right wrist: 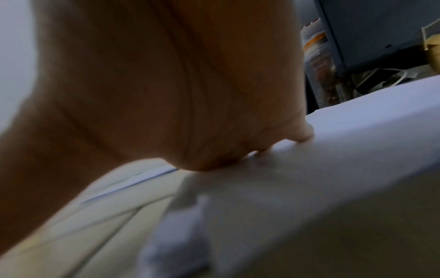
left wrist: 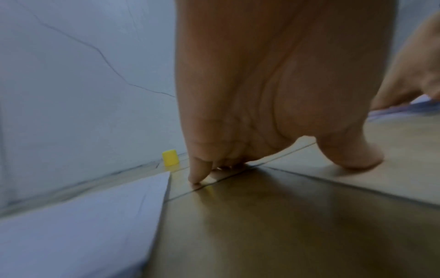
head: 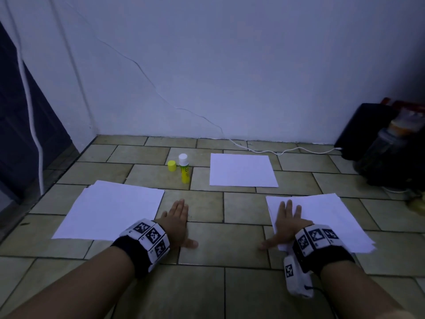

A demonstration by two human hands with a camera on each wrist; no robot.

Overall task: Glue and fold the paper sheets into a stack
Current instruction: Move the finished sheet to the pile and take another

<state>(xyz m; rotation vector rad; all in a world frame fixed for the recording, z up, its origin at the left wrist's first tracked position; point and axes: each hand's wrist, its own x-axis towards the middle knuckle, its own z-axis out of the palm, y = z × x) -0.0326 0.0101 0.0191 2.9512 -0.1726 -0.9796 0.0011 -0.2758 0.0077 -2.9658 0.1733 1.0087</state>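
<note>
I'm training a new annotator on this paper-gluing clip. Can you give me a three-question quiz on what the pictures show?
1. True or false: the right hand lies flat on the right paper pile.
2. What does the left hand rest on? A) left paper pile B) bare floor tiles C) glue stick
3. Fill in: the yellow cap stands to the ___ of the glue stick in the head view.

Key: 1 true; 2 B; 3 left.
</note>
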